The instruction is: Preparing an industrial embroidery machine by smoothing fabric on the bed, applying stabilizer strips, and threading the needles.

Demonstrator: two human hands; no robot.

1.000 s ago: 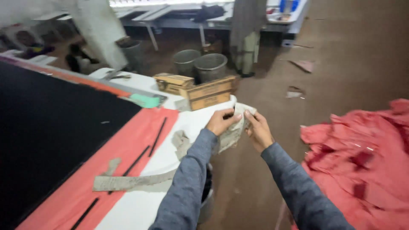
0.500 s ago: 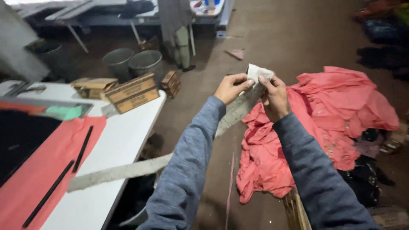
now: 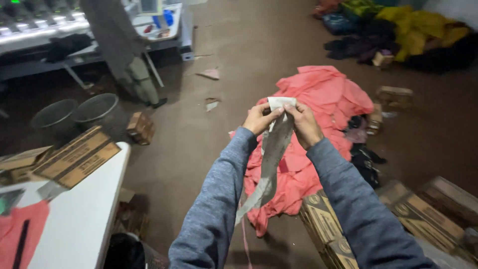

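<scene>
Pinching the top end of a pale grey fabric strip [image 3: 273,149], the left hand [image 3: 259,118] and right hand [image 3: 302,123] are both gripping it close together, fingers clenched on its folded upper edge. The strip is hanging between the forearms over a heap of pink cloth [image 3: 323,99] on the floor. Bare brown floor [image 3: 239,45] is lying open ahead; a white table [image 3: 84,214] is edging the left, cardboard boxes [image 3: 423,214] are crowding the lower right.
</scene>
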